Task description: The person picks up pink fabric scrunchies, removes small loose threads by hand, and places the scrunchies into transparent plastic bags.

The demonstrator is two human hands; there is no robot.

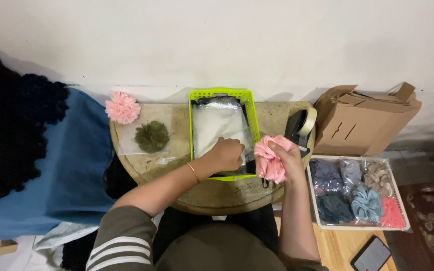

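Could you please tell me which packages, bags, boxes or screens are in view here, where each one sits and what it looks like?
Clear plastic bags: stacked in the lime-green basket, under the left hand.
Clear flat bag: on the table, left, with an olive pompom on it.
Cardboard box: brown, open, by the wall, right.
Phone: dark screen, floor, lower right.

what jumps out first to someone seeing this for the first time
The lime green basket at the table's middle, with the left hand resting on clear plastic bags inside it. Just right of it, the right hand grips a pink scrunchie; a pink pompom sits far left.
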